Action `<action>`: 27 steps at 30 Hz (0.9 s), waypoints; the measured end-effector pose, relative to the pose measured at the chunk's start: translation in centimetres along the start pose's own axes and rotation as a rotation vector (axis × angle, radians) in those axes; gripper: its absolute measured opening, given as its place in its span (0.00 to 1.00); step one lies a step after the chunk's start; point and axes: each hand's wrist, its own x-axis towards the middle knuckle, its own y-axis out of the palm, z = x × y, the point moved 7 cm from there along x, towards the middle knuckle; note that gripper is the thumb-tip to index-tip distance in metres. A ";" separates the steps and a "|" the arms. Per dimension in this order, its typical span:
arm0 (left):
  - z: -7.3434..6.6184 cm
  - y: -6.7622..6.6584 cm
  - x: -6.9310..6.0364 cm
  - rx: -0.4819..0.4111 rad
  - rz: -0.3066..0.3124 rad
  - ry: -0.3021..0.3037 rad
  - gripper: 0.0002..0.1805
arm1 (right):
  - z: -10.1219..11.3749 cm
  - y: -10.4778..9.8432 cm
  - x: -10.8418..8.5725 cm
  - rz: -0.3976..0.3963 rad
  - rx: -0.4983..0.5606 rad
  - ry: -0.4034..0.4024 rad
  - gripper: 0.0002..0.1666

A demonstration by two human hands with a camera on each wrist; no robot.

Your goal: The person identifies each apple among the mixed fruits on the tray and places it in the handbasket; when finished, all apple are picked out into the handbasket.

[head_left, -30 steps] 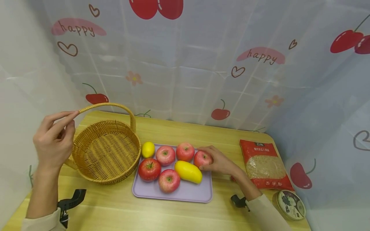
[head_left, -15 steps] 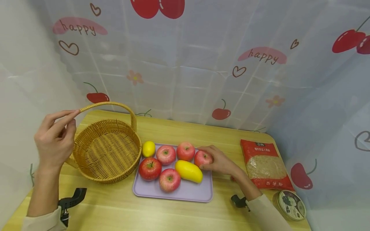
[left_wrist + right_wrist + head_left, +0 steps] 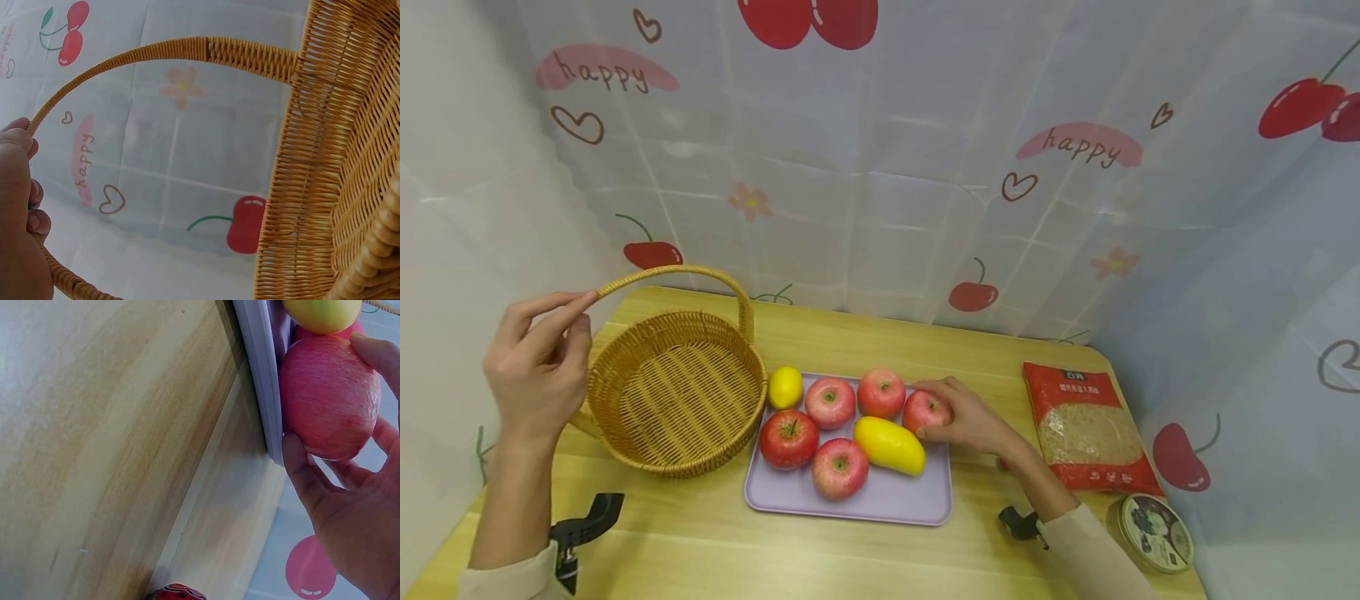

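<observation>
My left hand (image 3: 538, 362) pinches the arched handle (image 3: 673, 270) of a round wicker basket (image 3: 602, 425) on the left of the table. In the left wrist view, fingertips (image 3: 22, 134) meet around the handle. At the right end of a lilac tray (image 3: 887, 508), my right hand (image 3: 973, 417) grips a red apple (image 3: 927, 410). The right wrist view shows thumb and fingers spread around this apple (image 3: 328, 397), beside the tray rim (image 3: 259, 375). Several other apples (image 3: 839, 469), a lemon (image 3: 786, 387) and a yellow mango-shaped fruit (image 3: 889, 446) lie on the tray.
A red food packet (image 3: 1086, 429) lies on the right of the table, with a round lidded tub (image 3: 1156, 532) in front of it. A printed curtain (image 3: 880, 208) hangs behind the table. Each wrist carries a black camera mount (image 3: 587, 521).
My left hand has shifted slightly left at the basket handle. The right hand stays on the same apple, and the fruit and tray keep their places.
</observation>
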 end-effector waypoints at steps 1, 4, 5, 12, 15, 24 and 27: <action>0.0 -0.1 0.0 -0.001 -0.007 -0.002 0.11 | 0.0 0.0 0.0 -0.003 -0.003 0.000 0.42; 0.1 -0.1 -0.1 -0.005 -0.016 -0.003 0.10 | 0.0 0.0 0.1 -0.012 -0.008 0.000 0.42; 0.1 -0.1 -0.1 -0.006 -0.016 -0.002 0.10 | 0.0 -0.1 0.1 -0.015 -0.009 0.000 0.42; 0.1 -0.1 -0.2 -0.007 -0.018 0.000 0.10 | 0.3 -0.3 0.0 -0.037 -0.033 -0.022 0.42; 0.1 -0.1 -0.2 -0.004 -0.016 0.002 0.10 | 0.4 -0.4 0.0 -0.045 -0.044 -0.021 0.42; 0.1 -0.2 -0.3 -0.005 -0.024 0.008 0.10 | 0.6 -0.7 0.1 -0.071 -0.041 -0.035 0.42; 0.1 -0.2 -0.2 -0.008 -0.026 0.010 0.10 | 0.8 -0.7 0.1 -0.075 -0.055 -0.053 0.43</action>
